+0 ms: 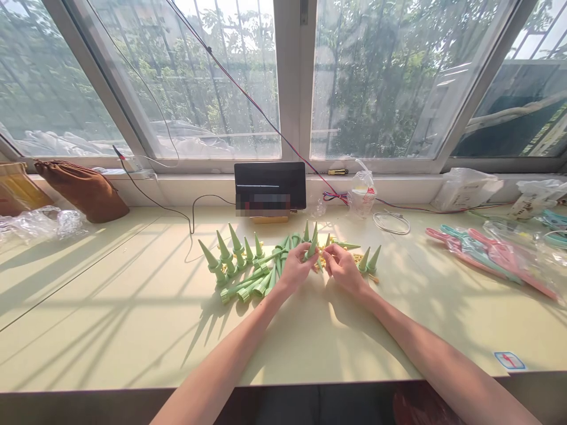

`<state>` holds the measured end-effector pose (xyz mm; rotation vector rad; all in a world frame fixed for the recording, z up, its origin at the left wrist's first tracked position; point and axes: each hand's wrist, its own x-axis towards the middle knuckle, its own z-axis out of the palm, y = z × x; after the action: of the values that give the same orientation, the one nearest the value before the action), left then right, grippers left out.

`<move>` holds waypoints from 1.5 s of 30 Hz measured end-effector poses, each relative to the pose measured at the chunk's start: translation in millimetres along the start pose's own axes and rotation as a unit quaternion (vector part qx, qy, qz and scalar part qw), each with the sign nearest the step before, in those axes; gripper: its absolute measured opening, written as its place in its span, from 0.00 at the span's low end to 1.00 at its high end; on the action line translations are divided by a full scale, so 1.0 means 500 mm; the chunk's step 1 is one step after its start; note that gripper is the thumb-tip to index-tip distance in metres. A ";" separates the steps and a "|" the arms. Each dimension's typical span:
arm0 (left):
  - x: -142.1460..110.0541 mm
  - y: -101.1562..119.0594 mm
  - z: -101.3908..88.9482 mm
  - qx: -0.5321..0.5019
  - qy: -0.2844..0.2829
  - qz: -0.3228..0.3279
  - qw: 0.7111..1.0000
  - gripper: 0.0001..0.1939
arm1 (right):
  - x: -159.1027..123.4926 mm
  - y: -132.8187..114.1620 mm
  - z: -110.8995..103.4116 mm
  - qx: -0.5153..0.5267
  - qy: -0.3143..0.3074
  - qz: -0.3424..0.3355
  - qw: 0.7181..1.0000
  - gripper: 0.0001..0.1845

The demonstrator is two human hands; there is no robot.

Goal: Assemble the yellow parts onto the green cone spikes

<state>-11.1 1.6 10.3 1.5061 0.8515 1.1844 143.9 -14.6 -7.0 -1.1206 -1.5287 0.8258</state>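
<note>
One cone [312,243] points up between the left hand's [296,267] pinching fingers; right hand's [345,268] fingertips narrow, contents unclear; two cones [374,261] stand beside it

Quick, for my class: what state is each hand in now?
Left hand: closed, holding a green cone.
Right hand: fingers pinched; anything held cannot be told.

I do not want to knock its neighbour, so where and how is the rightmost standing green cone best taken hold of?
The rightmost standing green cone is probably best pinched at its wide lower part, coming from the right: it narrows to a thin tip pointing up, and another green cone stands close on its left.
</note>
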 end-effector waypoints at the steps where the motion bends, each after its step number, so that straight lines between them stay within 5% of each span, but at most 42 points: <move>1: 0.000 -0.002 0.000 0.001 0.001 0.004 1.000 0.11 | 0.000 0.000 0.000 0.001 0.000 0.000 1.000 0.17; 30: 0.011 -0.026 -0.011 0.013 0.014 0.032 0.999 0.11 | 0.001 -0.006 -0.001 0.014 -0.005 0.018 1.000 0.16; 45: 0.005 0.006 -0.002 -0.105 0.023 -0.088 0.990 0.19 | -0.004 -0.006 0.010 -0.041 0.024 -0.026 0.999 0.16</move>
<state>-11.4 3.5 13.8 1.2124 0.8448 1.1443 138.5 -17.1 -6.2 -1.1472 -1.5580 0.7010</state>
